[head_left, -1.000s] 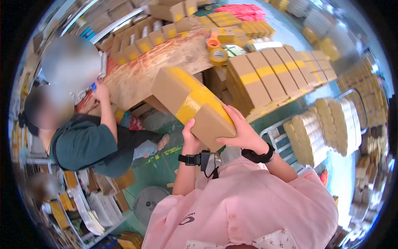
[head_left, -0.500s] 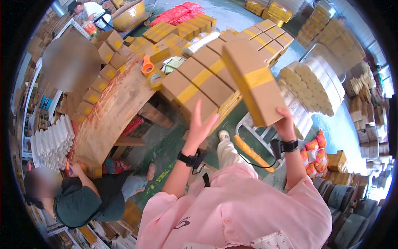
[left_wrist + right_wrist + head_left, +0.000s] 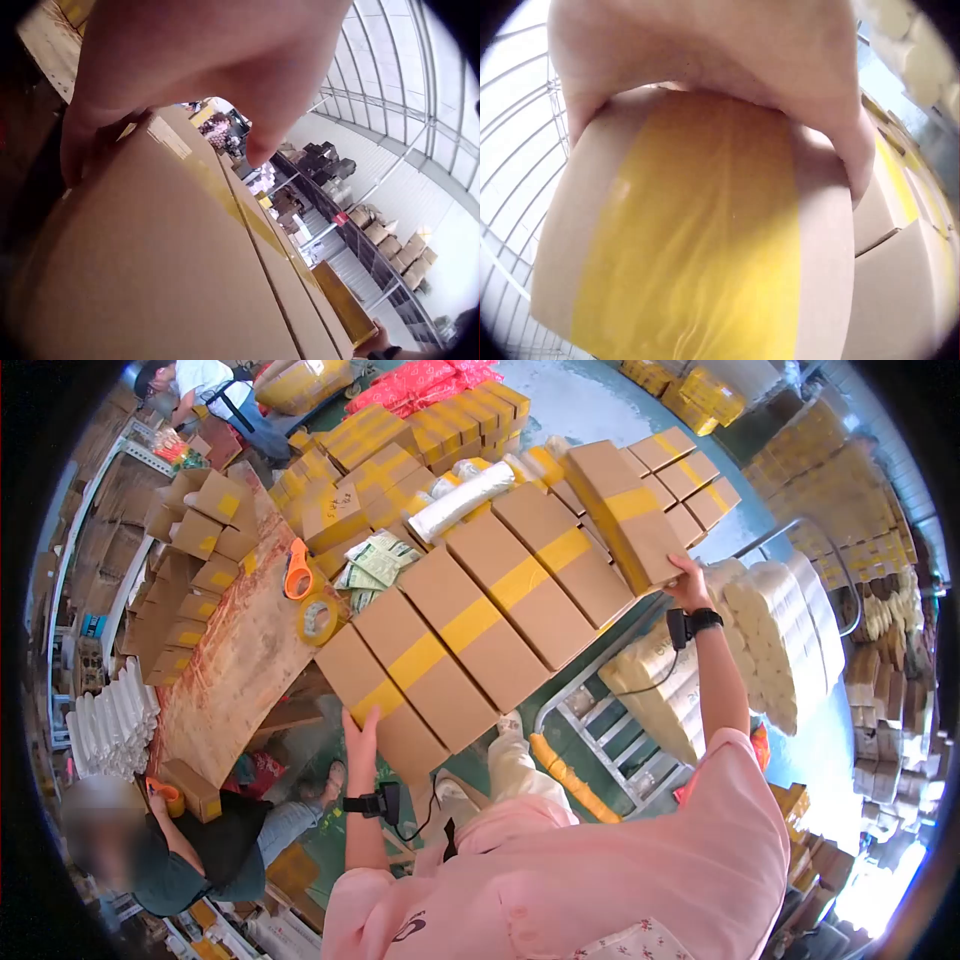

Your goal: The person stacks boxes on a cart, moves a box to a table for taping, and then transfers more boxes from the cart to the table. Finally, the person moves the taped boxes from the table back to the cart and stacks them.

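Since half a second ago, the right hand [image 3: 688,582] has swung the carried box [image 3: 625,515] away from the body and lowered it to the far end of the row of boxes [image 3: 500,595]. The left hand [image 3: 360,735], which was raised in the air with its fingers spread, has come down to the nearest box [image 3: 385,705] of that row.

The nearest box is plain brown cardboard with a strip of yellow tape across its middle. The left hand is open, with straight fingers pointing up, and it presses flat against the near end of this box. The left wrist view shows the left hand [image 3: 210,67] lying over the cardboard edge of that box [image 3: 150,262] without gripping it.

The row runs away from the person in a slanted line, each box side by side with the next and each taped the same way.

At the far end is the carried box, long and brown with a yellow band round it, lying along the last boxes of the row. The right hand holds its near end. In the right wrist view, that hand's [image 3: 705,52] thumb and fingers curl round the taped end of the box [image 3: 697,247].

To the left is a worn wooden table [image 3: 235,670] with a tape roll [image 3: 318,620] and an orange tape dispenser [image 3: 297,570] on it. A seated person [image 3: 190,850] is below the table, and stacked white rolls [image 3: 790,630] stand to the right.
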### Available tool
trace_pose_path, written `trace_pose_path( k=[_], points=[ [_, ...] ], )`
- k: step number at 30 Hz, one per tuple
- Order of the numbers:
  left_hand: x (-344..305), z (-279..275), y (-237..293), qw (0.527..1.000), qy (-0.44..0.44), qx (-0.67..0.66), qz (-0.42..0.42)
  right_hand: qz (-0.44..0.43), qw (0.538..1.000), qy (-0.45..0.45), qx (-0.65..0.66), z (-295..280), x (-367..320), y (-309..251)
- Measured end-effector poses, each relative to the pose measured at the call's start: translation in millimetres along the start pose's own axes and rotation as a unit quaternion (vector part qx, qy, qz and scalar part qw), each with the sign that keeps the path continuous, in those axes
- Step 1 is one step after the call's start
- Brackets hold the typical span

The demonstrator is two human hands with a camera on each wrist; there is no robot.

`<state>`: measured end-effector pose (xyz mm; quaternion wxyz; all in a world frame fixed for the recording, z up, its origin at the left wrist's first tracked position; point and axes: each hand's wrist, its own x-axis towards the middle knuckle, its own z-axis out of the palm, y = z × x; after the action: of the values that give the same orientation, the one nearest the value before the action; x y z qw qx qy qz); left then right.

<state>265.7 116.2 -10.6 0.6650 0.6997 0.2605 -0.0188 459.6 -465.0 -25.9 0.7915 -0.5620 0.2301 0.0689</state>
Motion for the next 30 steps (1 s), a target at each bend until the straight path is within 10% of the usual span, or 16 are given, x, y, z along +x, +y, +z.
trace_pose_path(
  k=[12,15,19,25,30],
  points=[
    [15,19,-12,0.992,0.081,0.089,-0.044,0.105,0.952,-0.152,-0.244,-8,43,-10],
    [17,19,-14,0.990,0.087,0.100,-0.045,0.145,0.880,-0.157,-0.423,6,49,-44],
    [19,14,-18,0.989,0.086,0.111,-0.053,-0.112,0.570,-0.245,-0.776,51,74,-94],
    [22,11,-30,0.991,0.096,0.090,-0.005,-0.390,0.518,-0.291,-0.703,196,134,-100],
    [22,17,-27,0.986,0.129,0.105,-0.025,-0.133,0.474,-0.296,-0.819,263,138,-55]
  ],
)
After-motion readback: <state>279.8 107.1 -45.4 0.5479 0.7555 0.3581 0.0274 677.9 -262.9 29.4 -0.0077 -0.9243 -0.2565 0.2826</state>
